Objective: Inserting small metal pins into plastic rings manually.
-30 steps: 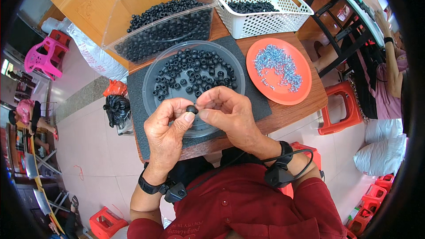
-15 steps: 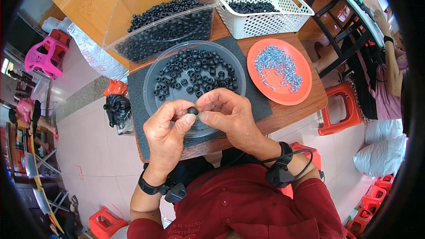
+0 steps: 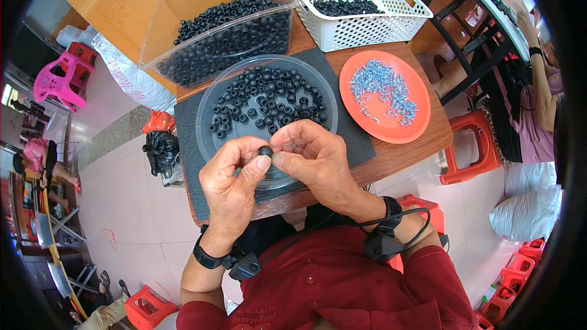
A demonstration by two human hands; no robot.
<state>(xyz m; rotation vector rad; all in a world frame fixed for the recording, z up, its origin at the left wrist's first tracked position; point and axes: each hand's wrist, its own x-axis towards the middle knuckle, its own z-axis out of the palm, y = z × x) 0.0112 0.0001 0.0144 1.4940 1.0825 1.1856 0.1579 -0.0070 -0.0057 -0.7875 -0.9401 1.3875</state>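
Observation:
Between the thumb and forefinger of my left hand (image 3: 228,178) is a small round black bead-like part (image 3: 265,151). My right hand (image 3: 318,162) meets it from the other side, thumb and forefinger pinched against or just beside the part. Whatever those right fingertips grip is hidden. Both hands are over the near rim of a round clear tub (image 3: 205,95), where many similar black hollow parts (image 3: 269,102) lie. To the right, an orange-red plate (image 3: 358,110) bears a spread of tiny shiny silvery-blue pieces (image 3: 391,88).
Behind the tub, a clear bin (image 3: 153,30) is heaped with black parts. A white perforated basket (image 3: 361,33) with black pieces stands beside it. A dark mat (image 3: 351,146) covers part of the wooden table (image 3: 428,128). At far right, another person's arm (image 3: 541,85) reaches to a table.
My hands keep almost the same pinch around the black part; the view has shifted slightly. At lower left, another person's leg and shoes have come further into sight.

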